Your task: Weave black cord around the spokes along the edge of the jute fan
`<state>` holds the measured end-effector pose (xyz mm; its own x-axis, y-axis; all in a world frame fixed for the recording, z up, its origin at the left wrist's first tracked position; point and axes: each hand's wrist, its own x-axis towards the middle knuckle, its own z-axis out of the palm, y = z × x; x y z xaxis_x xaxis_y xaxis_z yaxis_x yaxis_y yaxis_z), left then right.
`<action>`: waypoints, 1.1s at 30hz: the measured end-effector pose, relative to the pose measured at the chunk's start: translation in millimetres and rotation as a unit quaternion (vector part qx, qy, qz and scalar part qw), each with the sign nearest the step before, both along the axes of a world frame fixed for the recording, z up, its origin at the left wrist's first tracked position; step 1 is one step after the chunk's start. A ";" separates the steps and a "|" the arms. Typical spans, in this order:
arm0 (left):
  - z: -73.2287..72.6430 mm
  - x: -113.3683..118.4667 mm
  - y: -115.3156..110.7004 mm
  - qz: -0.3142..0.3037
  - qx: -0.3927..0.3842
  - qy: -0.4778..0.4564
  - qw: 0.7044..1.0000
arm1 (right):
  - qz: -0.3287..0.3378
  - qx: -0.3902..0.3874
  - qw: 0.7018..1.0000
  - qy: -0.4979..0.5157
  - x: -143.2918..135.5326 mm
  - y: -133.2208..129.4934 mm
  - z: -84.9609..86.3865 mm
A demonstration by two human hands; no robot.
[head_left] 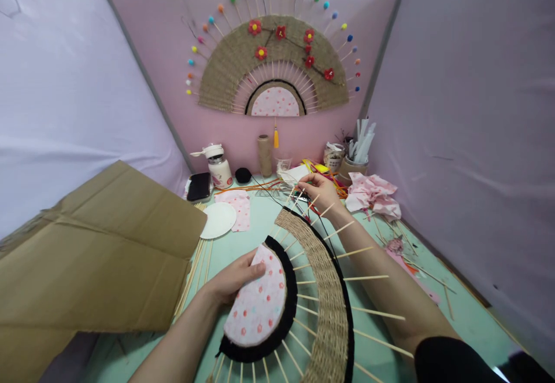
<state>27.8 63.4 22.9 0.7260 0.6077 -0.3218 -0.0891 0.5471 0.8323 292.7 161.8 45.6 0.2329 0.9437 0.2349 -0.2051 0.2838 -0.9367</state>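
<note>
My left hand (236, 276) grips a half-round fan by its pink, dotted half-disc (260, 308), thumb on the front and the other fingers behind. Black trim (290, 290) edges the half-disc. Thin wooden sticks (307, 298) radiate from it through a woven straw-coloured band (327, 290), whose outer edge is lined with black yarn (348, 313). At the fan's far end my right hand (318, 189) is closed in a pinch near the stick tips. Black yarn appears to be in its fingertips, and a loose strand hangs below. The fan's lower end is cut off by the frame.
A finished fan (225, 59) with pompoms and red flowers hangs on the back wall. Behind my hands stand a black yarn ball (243, 175), a bottle (219, 169) and a cardboard tube (264, 155). Folded cardboard (108, 256) covers the left; crumpled pink cloth (373, 194) lies right.
</note>
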 end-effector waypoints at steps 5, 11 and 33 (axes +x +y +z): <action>-1.2 1.1 0.8 -0.005 -0.007 -0.002 1.000 | 0.023 -0.017 0.999 0.025 -1.9 1.9 -4.1; -5.9 1.4 0.8 -0.018 0.005 0.002 1.000 | 0.083 -0.062 0.994 0.045 -15.6 -4.1 -1.5; -18.2 22.1 -3.5 -0.086 -0.029 0.018 0.996 | 0.188 -0.029 0.979 0.074 20.9 0.5 -19.1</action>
<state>49.8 59.9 4.7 0.8056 0.4546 -0.3800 0.0397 0.5984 0.8002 313.6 162.3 26.5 -0.1053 0.9801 0.1685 -0.4196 0.1098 -0.9011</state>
